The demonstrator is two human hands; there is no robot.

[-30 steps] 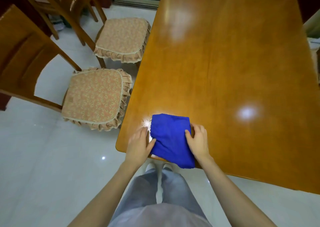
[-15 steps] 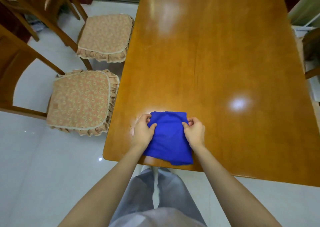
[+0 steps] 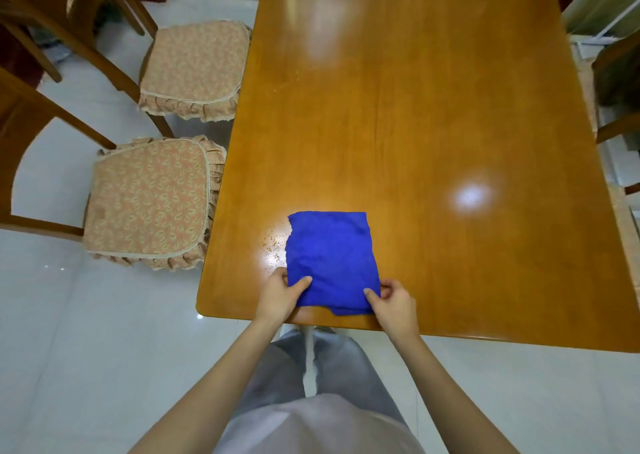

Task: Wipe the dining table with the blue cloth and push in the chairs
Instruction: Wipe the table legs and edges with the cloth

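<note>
A folded blue cloth [image 3: 330, 259] lies flat on the glossy wooden dining table [image 3: 415, 135], near its front left corner. My left hand [image 3: 280, 296] pinches the cloth's near left corner, thumb on top. At the near right corner my right hand [image 3: 394, 303] grips the cloth the same way. Two wooden chairs with frilled patterned cushions stand pulled out left of the table: a near chair [image 3: 149, 204] and a far chair [image 3: 194, 69].
Another chair [image 3: 616, 83] shows partly at the table's right edge. Pale tiled floor [image 3: 86, 349] surrounds the table. My legs in grey trousers stand right at the table's front edge. A doorway or window frame runs along the far wall.
Both hands slid from the cloth's sides back to its near corners. The cloth now lies flatter and further onto the table, no longer hanging over the front edge.
</note>
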